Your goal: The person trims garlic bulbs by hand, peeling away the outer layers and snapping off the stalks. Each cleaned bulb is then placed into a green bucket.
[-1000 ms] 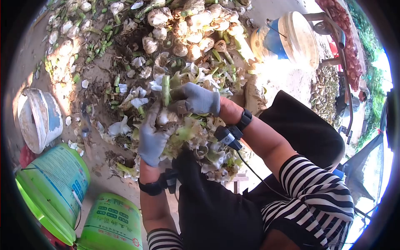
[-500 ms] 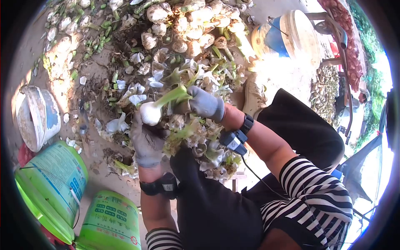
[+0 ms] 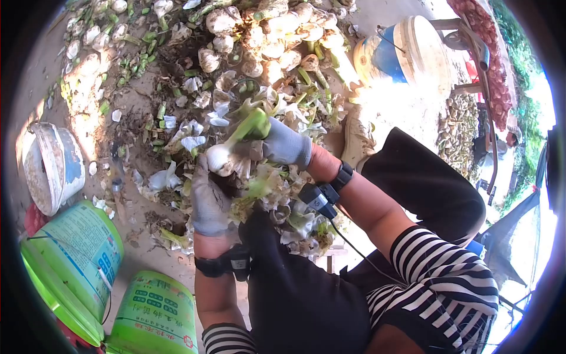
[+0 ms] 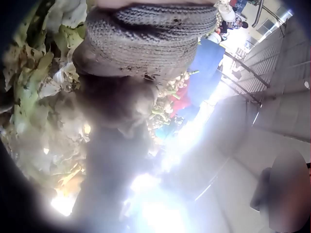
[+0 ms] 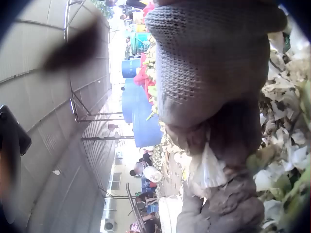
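A white garlic bulb (image 3: 219, 160) with a thick green stalk (image 3: 252, 125) tilts toward the upper right in the head view. My left hand (image 3: 210, 203), in a dirty grey knit glove, holds the bulb from below, its fingers partly hidden behind it. Just right of the bulb, my gloved right hand (image 3: 286, 141) pinches a papery piece of garlic skin beside the stalk. That pale garlic skin (image 5: 210, 170) shows between the fingers in the right wrist view. In the left wrist view the left hand (image 4: 141, 48) is dark and blurred, and the bulb is hidden.
Peeled garlic leaves (image 3: 277, 200) are heaped below the hands, over the ground by my knees. A pile of garlic bulbs (image 3: 271, 41) lies beyond. Green buckets (image 3: 153, 312) and a white bucket (image 3: 53, 168) stand at left, another bucket (image 3: 407, 56) at upper right.
The bulb has turned from stalk-upright to leaning right. My right hand moved off to the right, then came back in close to the bulb. The left hand keeps its hold.
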The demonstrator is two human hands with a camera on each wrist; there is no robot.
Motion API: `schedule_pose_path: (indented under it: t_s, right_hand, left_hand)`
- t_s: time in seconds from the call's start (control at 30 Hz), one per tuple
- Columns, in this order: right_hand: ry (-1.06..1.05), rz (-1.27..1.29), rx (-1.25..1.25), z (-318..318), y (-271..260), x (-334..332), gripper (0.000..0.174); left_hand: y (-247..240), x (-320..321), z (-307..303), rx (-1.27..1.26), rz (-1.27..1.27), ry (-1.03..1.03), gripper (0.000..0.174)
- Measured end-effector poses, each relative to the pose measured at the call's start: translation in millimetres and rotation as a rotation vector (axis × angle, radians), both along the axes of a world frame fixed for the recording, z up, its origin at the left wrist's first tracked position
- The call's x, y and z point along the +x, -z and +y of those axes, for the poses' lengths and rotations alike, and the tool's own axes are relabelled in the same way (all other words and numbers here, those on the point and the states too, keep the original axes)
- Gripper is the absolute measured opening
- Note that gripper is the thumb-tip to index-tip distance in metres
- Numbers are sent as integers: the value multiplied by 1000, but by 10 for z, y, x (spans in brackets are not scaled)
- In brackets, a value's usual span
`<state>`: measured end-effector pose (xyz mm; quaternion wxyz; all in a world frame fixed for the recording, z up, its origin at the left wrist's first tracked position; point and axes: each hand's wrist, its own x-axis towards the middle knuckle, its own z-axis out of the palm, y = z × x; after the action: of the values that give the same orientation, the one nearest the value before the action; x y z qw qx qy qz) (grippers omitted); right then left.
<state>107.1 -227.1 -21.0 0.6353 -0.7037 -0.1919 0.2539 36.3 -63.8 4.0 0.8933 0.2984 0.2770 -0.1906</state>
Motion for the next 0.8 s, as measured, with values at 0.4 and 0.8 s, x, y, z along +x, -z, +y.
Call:
schedule_pose_path:
  t_s: [0.4,0.8]
  right_hand:
    - [57,197,64,-128,21,-71,19]
    - [-195,340,-126,-63,-31,-88,21]
  left_hand:
    - [-26,-107,21,348,-316,-49,60]
    - [207,-39,145,447,-309,108,29]
